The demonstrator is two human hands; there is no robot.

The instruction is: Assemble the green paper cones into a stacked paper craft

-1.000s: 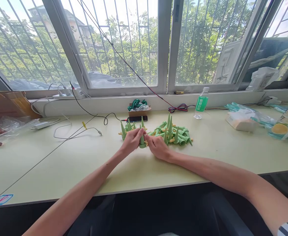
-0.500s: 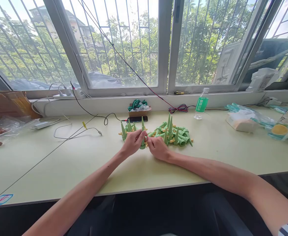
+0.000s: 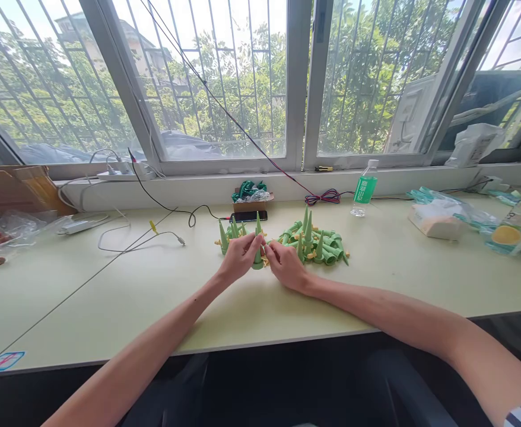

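Observation:
A green plastic plant watering spike (image 3: 258, 261) stands upright on the table with its pointed end up. My left hand (image 3: 237, 258) is closed around it from the left, thumb and fingers pinching its middle. On its right side, my right hand (image 3: 288, 268) is closed in a pinch close against the spike; what its fingertips hold is too small to make out. Right of my hands lies a pile of green watering spikes (image 3: 329, 246) with small yellow pieces among them. More upright spikes (image 3: 223, 237) stand just behind my left hand.
Behind the spikes lie a black phone (image 3: 248, 216) with a cable and a small box (image 3: 250, 206) of green items. A bottle with a green label (image 3: 365, 188) stands back right. Further right is a tissue pack (image 3: 438, 222). Cables (image 3: 140, 248) cross the table at left.
My right hand's fingers have shifted slightly beside the spike, its knuckles turning a little upward. My left hand and the spike stay in place.

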